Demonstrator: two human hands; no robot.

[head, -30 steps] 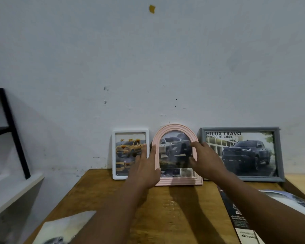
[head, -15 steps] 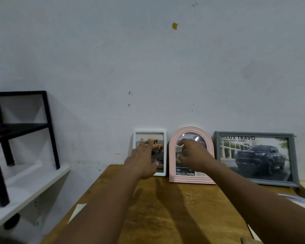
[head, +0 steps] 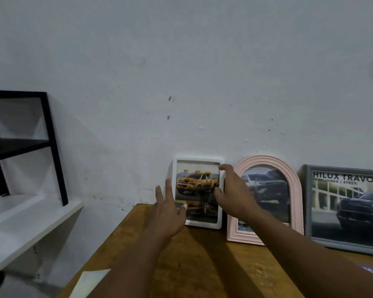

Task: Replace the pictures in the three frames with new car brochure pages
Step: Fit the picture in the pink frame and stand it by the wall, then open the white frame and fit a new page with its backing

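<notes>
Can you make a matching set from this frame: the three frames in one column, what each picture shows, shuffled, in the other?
Column 1:
1. white frame
2. pink frame
3. grey frame

Column 2:
A. dark truck under the words HILUX TRAVO
B. yellow truck
C. silver-grey truck in an arched opening

Pairs: 1-B, 2-C, 3-A

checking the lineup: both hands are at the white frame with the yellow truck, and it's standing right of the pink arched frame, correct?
Not quite. The head view shows both hands, left and right, at the white frame, but it stands left of the pink arched frame.
</notes>
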